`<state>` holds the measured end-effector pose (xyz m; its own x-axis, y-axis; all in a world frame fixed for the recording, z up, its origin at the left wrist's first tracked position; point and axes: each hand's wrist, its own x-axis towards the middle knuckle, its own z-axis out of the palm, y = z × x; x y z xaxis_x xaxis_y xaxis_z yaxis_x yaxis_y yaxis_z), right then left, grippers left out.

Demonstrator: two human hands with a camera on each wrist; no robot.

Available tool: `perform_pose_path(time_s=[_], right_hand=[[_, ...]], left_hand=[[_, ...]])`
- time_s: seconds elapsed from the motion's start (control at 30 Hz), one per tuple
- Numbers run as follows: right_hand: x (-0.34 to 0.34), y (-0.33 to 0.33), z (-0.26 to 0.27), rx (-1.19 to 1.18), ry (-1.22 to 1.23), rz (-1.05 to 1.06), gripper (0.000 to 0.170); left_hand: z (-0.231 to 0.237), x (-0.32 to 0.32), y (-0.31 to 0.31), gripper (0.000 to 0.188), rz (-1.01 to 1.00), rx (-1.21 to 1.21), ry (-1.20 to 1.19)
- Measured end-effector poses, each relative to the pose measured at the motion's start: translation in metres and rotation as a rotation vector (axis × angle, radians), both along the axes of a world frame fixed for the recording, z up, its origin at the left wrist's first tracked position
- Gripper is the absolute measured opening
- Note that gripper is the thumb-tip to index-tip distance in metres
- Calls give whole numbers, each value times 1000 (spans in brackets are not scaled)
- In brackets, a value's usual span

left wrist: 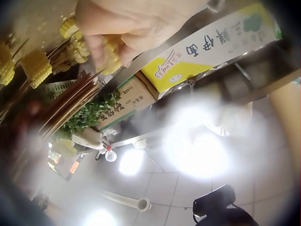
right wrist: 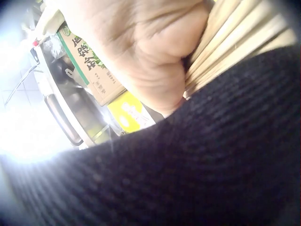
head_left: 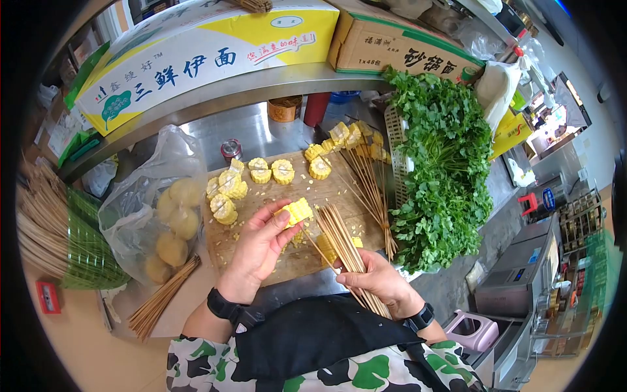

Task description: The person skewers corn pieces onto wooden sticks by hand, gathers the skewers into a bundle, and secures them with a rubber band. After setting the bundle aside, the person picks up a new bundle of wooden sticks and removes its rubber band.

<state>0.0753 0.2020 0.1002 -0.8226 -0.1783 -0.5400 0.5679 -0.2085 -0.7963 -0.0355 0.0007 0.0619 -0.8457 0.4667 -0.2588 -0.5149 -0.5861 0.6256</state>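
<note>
My left hand (head_left: 253, 247) pinches a short yellow corn piece (head_left: 298, 212) between thumb and fingers, above the wooden cutting board (head_left: 292, 191). In my right hand (head_left: 384, 285) is a thick bundle of bamboo skewers (head_left: 346, 253), their far ends fanned upward. One single skewer (head_left: 317, 246) slants from the right fingers up to the corn's underside; its tip is hidden there. In the left wrist view, the fingers grip the corn (left wrist: 112, 55). The right wrist view shows the palm (right wrist: 146, 42) against the bundle. Cut corn pieces (head_left: 283, 172) stand along the board's back and left.
Skewered corn (head_left: 353, 136) lies at the board's back right. A white basket (head_left: 396, 140) of leafy greens (head_left: 444, 176) borders the right. To the left are a plastic bag (head_left: 140, 202) of peeled potatoes and more skewers (head_left: 163, 297). Cartons (head_left: 209, 55) line the shelf behind.
</note>
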Motion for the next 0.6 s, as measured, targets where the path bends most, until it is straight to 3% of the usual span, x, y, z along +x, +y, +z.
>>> perform_pose_path(time_s=[0.47,0.6], right_hand=[[1,-1,4,61,30,19,24],[2,-1,1,75,56,29,22]], left_hand=[[-9,12,7,30,66,-75,-25],[-11,19,10,29,8,-110,-79]])
